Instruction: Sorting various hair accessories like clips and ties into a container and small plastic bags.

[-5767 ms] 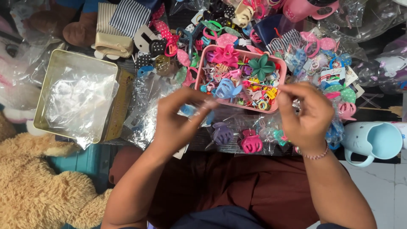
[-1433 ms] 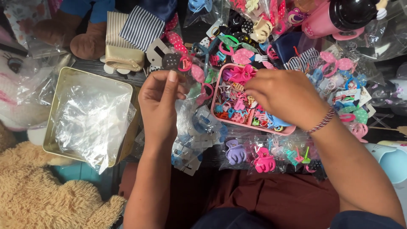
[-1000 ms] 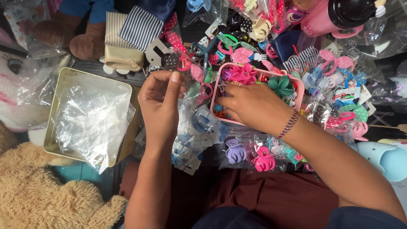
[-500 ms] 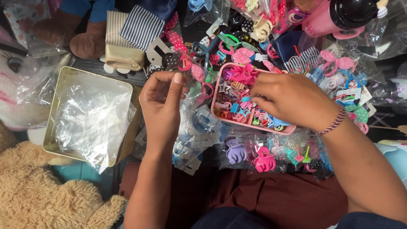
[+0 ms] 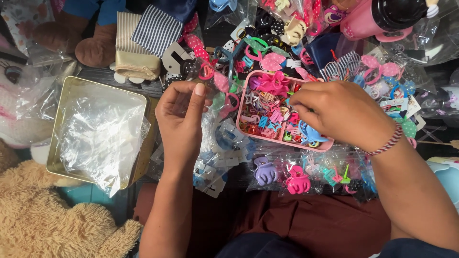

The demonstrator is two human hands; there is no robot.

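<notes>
- Over the pink tray (image 5: 248, 131) of small hair clips (image 5: 267, 119), I saw my right hand (image 5: 342, 112) pinching among them.
- Left of the tray, my left hand (image 5: 180, 122) hovered, loosely curled; I couldn't tell what it gripped.
- Farther left sat a gold tin (image 5: 62, 162).

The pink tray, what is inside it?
The pink tray holds small colourful hair clips. The right hand covers its right part, so what lies there cannot be seen.
</notes>
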